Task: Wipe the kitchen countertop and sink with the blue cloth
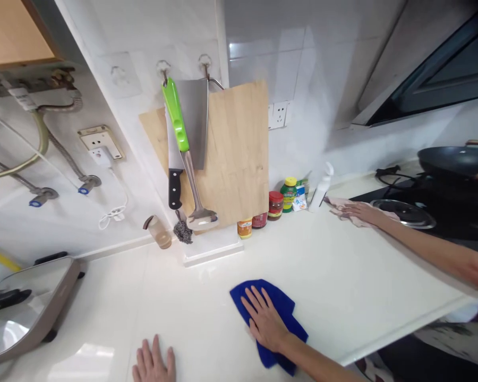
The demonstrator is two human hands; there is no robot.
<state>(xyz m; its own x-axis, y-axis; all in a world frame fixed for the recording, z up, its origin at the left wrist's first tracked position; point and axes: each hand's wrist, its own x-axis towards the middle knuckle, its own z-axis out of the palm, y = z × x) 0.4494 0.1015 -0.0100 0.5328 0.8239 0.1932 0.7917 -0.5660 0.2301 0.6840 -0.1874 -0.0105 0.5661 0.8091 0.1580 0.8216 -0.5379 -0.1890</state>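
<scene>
Right hand (265, 321) lay flat, fingers spread and unclenched on a soft, light blue cloth (289, 313); left hand (153, 363) rested released on the countertop (199, 313) left of those fingers.

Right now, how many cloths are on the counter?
2: a blue cloth under the right hand, a pink cloth under another hand by the stove.

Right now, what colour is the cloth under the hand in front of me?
The cloth is plain deep blue, shown best in the head view.
</scene>
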